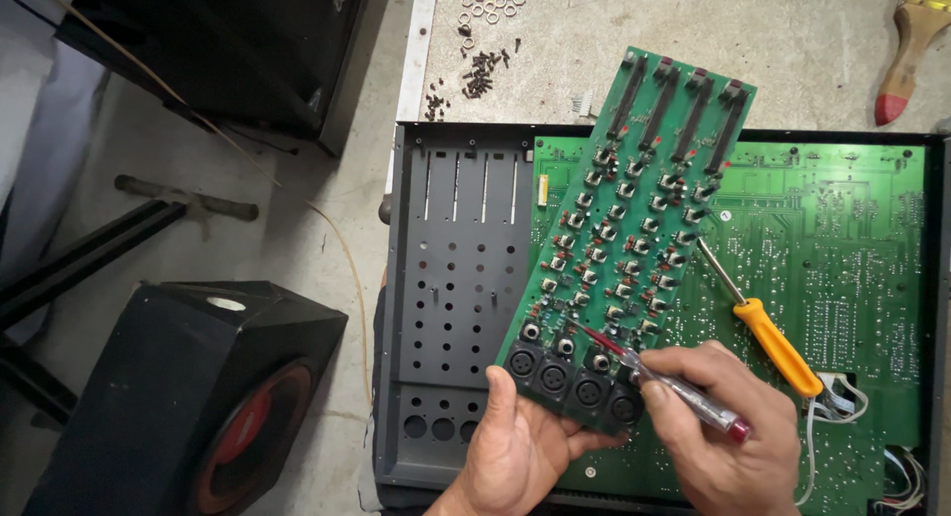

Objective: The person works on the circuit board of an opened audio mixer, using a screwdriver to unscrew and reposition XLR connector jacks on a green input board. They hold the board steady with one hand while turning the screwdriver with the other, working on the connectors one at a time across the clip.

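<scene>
Tilting up over an opened grey metal chassis [451,278], a long green circuit board studded with rows of small knob shafts and four black round sockets [619,229] is gripped at its near end by the left hand [515,447], thumb laid on the socket edge and fingers curled beneath; those fingers are largely hidden behind the board. A slim screwdriver with a clear handle and dark red cap [684,392] is pinched in the right hand [728,427], its red-sleeved shaft pointed at the board's lower components; the tip is lost among the parts, so contact cannot be confirmed. Both wrists are cut off by the bottom edge. An orange-handled screwdriver with a bare steel shaft [758,318] is seen lying untouched on the large green main board [842,249] fixed inside the chassis. White wires [837,397] at the lower right are partly covered by the right hand. On the pale worktop [812,51], a scatter of small dark screws [480,75] and metal washers [493,1] is noted, too small to count. A wooden-handled paintbrush with a red tip [906,55] is cropped at the upper right. A black speaker box with a red cone [198,397] stands on the floor to the left.
</scene>
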Tool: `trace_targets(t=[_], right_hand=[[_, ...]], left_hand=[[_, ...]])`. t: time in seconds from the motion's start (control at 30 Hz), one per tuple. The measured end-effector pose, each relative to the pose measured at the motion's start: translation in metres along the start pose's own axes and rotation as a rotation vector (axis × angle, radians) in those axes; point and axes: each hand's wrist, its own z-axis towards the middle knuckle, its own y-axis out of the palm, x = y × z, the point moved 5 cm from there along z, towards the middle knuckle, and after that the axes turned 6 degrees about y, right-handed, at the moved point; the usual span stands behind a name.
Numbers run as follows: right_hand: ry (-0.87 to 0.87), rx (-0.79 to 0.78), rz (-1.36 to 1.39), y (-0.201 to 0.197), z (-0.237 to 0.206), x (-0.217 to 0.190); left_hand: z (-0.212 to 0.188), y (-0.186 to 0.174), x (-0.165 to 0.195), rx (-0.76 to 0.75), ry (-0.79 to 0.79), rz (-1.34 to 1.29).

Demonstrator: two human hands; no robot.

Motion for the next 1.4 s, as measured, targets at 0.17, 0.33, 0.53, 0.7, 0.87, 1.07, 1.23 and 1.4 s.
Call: trace_targets(t=[0.17,0.33,0.53,0.7,0.87,1.07,1.23,1.4], right_hand=[[-0.030,-0.020,-0.002,0.000,0.003,-0.003],[-0.017,-0.008,-0.035,-0.001,0.003,-0.004],[0.095,0.071,0.046,-0.009,-0.007,0.006],[0.102,0.151,0.169,-0.026,-0.013,0.017],[0.031,0.178,0.262,-0.039,-0.016,0.031],[0.004,0.171,0.289,-0.045,-0.019,0.045],[-0.003,0.180,0.232,-0.047,-0.021,0.045],[0.017,0.194,0.175,-0.049,-0.023,0.045]], left_hand=[[0.001,0.000,0.000,0.003,-0.010,-0.007],[0.001,0.002,0.001,-0.002,-0.008,-0.002],[0.001,0.003,0.002,-0.007,0.001,0.000],[0.001,0.000,0.001,-0.006,-0.013,-0.013],[0.002,0.000,-0.001,-0.026,0.007,-0.035],[0.001,0.000,-0.001,-0.037,0.018,-0.053],[0.000,0.000,0.000,-0.044,0.011,-0.043],[0.000,0.001,0.000,-0.045,0.015,-0.048]])
